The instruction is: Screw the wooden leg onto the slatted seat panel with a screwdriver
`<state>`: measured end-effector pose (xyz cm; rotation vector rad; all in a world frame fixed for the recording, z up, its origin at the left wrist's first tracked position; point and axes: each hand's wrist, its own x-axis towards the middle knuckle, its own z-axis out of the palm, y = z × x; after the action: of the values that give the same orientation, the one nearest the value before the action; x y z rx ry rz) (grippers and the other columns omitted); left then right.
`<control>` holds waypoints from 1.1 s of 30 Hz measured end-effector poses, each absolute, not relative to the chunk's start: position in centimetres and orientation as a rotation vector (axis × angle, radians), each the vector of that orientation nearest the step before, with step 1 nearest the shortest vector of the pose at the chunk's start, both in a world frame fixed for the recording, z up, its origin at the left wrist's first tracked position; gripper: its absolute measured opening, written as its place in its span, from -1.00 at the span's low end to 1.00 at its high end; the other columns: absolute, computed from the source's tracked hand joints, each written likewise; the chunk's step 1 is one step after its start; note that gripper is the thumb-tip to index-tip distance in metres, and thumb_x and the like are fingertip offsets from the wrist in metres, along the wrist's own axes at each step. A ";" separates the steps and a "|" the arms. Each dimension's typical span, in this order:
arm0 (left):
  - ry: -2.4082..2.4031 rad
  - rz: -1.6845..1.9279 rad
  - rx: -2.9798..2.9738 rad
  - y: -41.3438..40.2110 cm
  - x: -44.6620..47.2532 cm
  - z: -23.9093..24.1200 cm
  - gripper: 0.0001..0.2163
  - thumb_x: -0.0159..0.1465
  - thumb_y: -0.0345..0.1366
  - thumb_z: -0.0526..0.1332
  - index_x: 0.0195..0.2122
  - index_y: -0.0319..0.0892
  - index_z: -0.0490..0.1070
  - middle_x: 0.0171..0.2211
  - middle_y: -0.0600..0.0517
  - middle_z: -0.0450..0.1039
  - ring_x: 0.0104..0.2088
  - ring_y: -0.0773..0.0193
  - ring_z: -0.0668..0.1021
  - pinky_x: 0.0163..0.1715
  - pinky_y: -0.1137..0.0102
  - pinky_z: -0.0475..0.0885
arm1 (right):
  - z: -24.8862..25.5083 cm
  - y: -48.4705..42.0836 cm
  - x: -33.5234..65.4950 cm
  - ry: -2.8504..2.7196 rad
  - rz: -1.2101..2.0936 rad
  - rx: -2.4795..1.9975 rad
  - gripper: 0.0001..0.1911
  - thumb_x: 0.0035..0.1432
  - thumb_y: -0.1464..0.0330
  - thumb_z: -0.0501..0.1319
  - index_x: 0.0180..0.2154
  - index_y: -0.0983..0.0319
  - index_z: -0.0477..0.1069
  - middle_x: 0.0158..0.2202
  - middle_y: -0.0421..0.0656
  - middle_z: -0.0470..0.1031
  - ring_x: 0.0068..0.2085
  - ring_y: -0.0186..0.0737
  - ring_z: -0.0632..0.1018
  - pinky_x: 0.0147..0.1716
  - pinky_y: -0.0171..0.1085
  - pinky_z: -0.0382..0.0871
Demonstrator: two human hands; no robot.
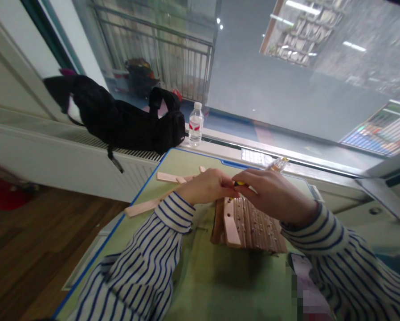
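My right hand is closed in a pinch on a small yellow-and-black tool handle; most of the tool is hidden. My left hand reaches in from the other side, its fingers pressed together at the same spot, and what they grip is hidden. Just below both hands lies a pale wooden strip with dark holes, on top of a brown corrugated cardboard block dotted with small marks. Other wooden strips lie on the table to the left, near my left wrist.
The green table has a blue edge. A water bottle and a black bag sit on the window ledge. Beyond my right hand is a clear plastic item. A phone-like object lies near my right sleeve.
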<state>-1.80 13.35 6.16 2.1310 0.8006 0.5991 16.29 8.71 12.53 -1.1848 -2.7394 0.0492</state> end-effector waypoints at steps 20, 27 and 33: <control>0.901 0.552 2.230 13.2 -1.7 6.6 -0.74 0.15 -0.12 0.22 -0.34 -0.20 0.58 -0.64 0.14 0.29 -0.55 0.41 0.28 -0.54 0.50 0.08 | 10.8 8.4 16.2 -2.555 -0.072 -1.325 -0.70 0.28 0.22 0.01 -0.16 0.26 0.41 -0.32 -0.14 0.47 -0.32 -0.28 0.45 -0.36 -0.29 0.21; 0.921 0.570 2.300 13.0 -1.7 6.7 -0.71 0.18 -0.10 0.21 -0.43 -0.22 0.57 -0.68 0.14 0.26 -0.58 0.42 0.26 -0.56 0.48 0.04 | 12.7 8.4 16.1 -2.717 -0.010 -1.272 -0.71 0.27 0.24 0.01 -0.08 0.22 0.37 -0.18 -0.11 0.48 -0.21 -0.24 0.46 -0.30 -0.27 0.23; 0.878 0.569 2.275 13.2 -1.8 6.5 -0.77 0.18 -0.17 0.22 -0.36 -0.21 0.58 -0.64 0.14 0.30 -0.53 0.41 0.33 -0.55 0.52 0.09 | 12.3 8.8 16.3 -2.734 0.082 -1.220 -0.76 0.27 0.36 0.00 -0.19 0.24 0.42 -0.26 -0.15 0.49 -0.25 -0.32 0.47 -0.28 -0.30 0.23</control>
<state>-1.77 13.15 6.47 2.2752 0.8778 0.5690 16.33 8.84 12.32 -1.2199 -2.7339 0.0819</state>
